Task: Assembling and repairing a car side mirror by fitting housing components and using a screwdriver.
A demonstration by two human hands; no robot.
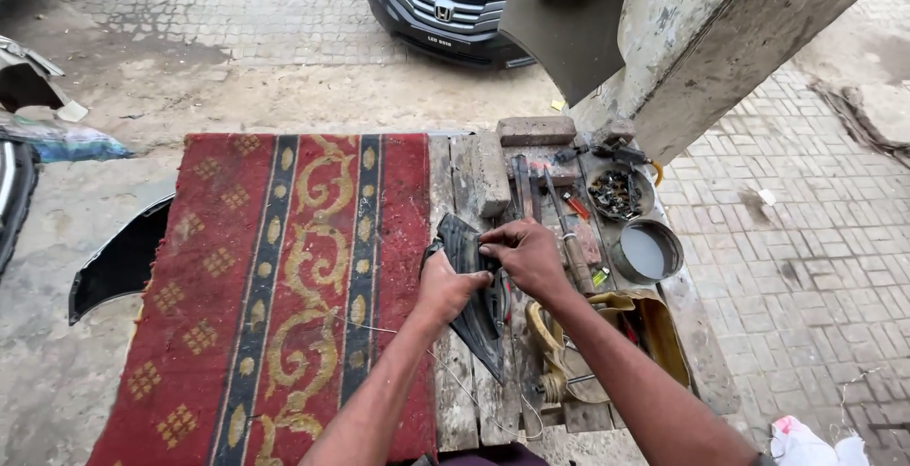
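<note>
At the centre of the frame, on the bare planks just right of the red patterned rug (275,286), the left hand (445,286) presses closed on a dark plastic panel (474,295) while the right hand (526,253) grips its upper edge. The panel could slide toward the crowded hand tools (569,229) and the round tin (647,251), or its pointed lower end might snap under pressure.

Both hands rest on a dark, angular plastic part (474,286) lying on the plank surface (464,400): the left hand (445,288) presses its near-left side, the right hand (524,255) lies over its far end, fingers (493,235) curled down. A red patterned rug (275,286) covers the left. To the right stand a round tin (646,251) and a bowl of small hardware (618,193) (contents too small to tell). A dark car (445,1) is parked far off.
</note>
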